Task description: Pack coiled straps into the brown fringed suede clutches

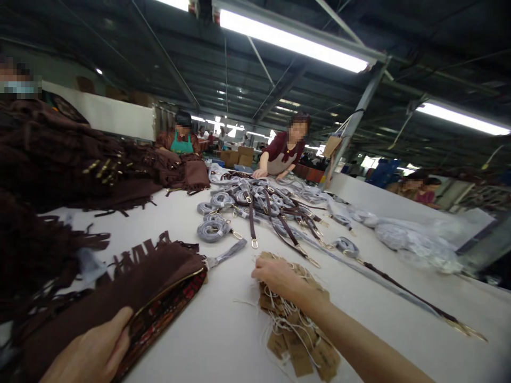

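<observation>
A dark brown fringed bag (155, 271) lies at the lower left, its zipper open on a red patterned lining. My left hand (93, 346) grips the bag's near edge, thumb on top beside the zipper. To the right, a pile of brown cardboard hang tags (297, 340) with white strings is spread on the white table (223, 319). My right hand (277, 274) rests over the far end of this pile, fingers curled down and pressed together; what they pinch is hidden. A grey wrapped strap end (227, 252) sticks out from the bag's zipper end.
Coiled straps in grey wrapping (213, 227) with gold clasps heap up mid-table. More brown fringed bags (80, 154) are stacked high on the left. Clear plastic bags (419, 244) lie at the right. A co-worker in a maroon top (279, 151) leans over the far side; another wears a green apron (182, 143).
</observation>
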Demonstrator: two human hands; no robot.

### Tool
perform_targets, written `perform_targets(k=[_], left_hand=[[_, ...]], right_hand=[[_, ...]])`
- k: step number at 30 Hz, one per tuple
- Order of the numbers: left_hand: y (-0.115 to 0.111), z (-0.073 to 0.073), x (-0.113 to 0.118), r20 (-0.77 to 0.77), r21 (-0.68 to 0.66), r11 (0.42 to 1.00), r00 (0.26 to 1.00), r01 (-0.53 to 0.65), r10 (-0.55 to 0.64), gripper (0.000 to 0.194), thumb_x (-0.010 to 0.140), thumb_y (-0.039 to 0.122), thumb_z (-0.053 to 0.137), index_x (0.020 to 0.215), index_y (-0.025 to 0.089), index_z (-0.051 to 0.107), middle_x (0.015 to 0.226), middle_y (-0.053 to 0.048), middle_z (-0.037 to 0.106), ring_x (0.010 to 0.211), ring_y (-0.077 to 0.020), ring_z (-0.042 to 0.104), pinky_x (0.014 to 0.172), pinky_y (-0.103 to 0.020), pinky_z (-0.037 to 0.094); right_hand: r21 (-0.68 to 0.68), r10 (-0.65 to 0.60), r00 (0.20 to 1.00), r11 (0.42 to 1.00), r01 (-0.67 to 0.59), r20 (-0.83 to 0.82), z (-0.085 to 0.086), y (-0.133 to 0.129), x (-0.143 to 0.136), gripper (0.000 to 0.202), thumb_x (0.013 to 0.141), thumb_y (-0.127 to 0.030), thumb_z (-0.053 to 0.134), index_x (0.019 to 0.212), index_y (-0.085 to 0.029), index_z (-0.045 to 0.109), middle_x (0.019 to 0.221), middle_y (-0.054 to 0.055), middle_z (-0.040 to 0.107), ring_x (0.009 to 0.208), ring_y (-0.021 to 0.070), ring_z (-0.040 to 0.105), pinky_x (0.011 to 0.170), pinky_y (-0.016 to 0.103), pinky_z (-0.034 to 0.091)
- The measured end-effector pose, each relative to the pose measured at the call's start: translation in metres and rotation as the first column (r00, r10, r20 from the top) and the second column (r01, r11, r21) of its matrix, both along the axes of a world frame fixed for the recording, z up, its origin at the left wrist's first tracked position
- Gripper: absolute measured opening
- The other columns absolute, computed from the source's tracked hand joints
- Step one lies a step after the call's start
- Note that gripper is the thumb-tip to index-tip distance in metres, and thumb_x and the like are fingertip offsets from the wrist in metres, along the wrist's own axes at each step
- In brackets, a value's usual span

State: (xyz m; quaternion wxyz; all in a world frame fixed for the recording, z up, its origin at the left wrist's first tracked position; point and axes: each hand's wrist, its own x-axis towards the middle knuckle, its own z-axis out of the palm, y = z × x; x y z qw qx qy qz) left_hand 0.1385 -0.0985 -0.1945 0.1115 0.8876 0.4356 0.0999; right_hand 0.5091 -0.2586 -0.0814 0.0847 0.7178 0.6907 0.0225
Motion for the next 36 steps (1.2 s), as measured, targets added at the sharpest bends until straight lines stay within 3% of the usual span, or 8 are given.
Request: perform_targets(k=[3, 7, 14, 20, 29, 36], left_hand=[[-0.007, 0.016, 0.005, -0.028, -0.094, 0.995, 0.999, 0.026, -0.029, 0.042, 0.091, 0.03, 0.021, 0.111, 0.02, 0.056, 0.091, -0.009, 0.074, 0.088, -0.0259, 0.071, 0.07, -0.032, 0.048], [-0.017, 0.041, 0.011, -0.069, -0.181, 0.983, 0.997, 0.013, -0.025, 0.043, 0.09, 0.026, 0.017, 0.111, 0.019, 0.054, 0.096, -0.011, 0.073, 0.093, -0.0264, 0.07, 0.077, -0.036, 0.049], [-0.03, 0.062, 0.014, -0.046, -0.162, 0.987, 0.999, 0.005, -0.013, 0.038, 0.089, 0.019, 0.023, 0.105, 0.019, 0.057, 0.096, -0.011, 0.073, 0.095, -0.0263, 0.069, 0.079, -0.035, 0.05], [-0.032, 0.065, 0.011, 0.008, -0.158, 0.987, 1.0, 0.009, -0.008, 0.033, 0.091, 0.018, 0.023, 0.097, 0.021, 0.056, 0.093, -0.01, 0.073, 0.093, -0.0239, 0.07, 0.078, -0.032, 0.049], [-0.031, 0.065, 0.012, 0.044, -0.153, 0.988, 0.999, 0.017, -0.01, 0.028, 0.091, 0.018, 0.029, 0.091, 0.022, 0.056, 0.083, -0.005, 0.072, 0.084, -0.0203, 0.07, 0.071, -0.026, 0.047], [-0.032, 0.063, 0.01, 0.066, -0.138, 0.99, 0.998, 0.014, -0.005, 0.024, 0.089, 0.019, 0.033, 0.089, 0.023, 0.057, 0.08, -0.004, 0.071, 0.081, -0.0201, 0.07, 0.069, -0.025, 0.047]], right_hand=[[-0.092, 0.08, 0.991, 0.993, -0.07, 0.109, -0.008, 0.016, -0.003, 0.021, 0.09, -0.007, 0.049, 0.087, -0.016, 0.068, 0.091, 0.01, 0.066, 0.076, 0.02, 0.064, 0.06, 0.026, 0.042], [-0.151, 0.178, 0.967, 0.977, -0.152, 0.181, -0.01, 0.019, -0.002, 0.022, 0.093, -0.009, 0.045, 0.091, -0.015, 0.065, 0.096, 0.009, 0.065, 0.08, 0.0211, 0.064, 0.061, 0.027, 0.043], [-0.174, 0.255, 0.95, 0.959, -0.223, 0.183, -0.016, 0.019, 0.007, 0.023, 0.093, -0.006, 0.04, 0.098, -0.014, 0.061, 0.1, 0.01, 0.065, 0.086, 0.0194, 0.062, 0.069, 0.028, 0.044], [-0.226, 0.309, 0.939, 0.936, -0.272, 0.149, -0.013, 0.028, 0.023, 0.021, 0.089, -0.007, 0.048, 0.09, -0.019, 0.065, 0.09, 0.005, 0.068, 0.081, 0.0165, 0.064, 0.07, 0.025, 0.043], [-0.234, 0.301, 0.93, 0.939, -0.251, 0.21, -0.015, 0.019, 0.008, 0.019, 0.091, -0.008, 0.048, 0.092, -0.013, 0.066, 0.09, 0.01, 0.069, 0.082, 0.021, 0.065, 0.066, 0.028, 0.045], [-0.223, 0.279, 0.944, 0.945, -0.237, 0.179, -0.019, 0.028, 0.009, 0.024, 0.093, -0.01, 0.04, 0.093, -0.012, 0.064, 0.091, 0.014, 0.068, 0.082, 0.0244, 0.066, 0.07, 0.033, 0.046]])
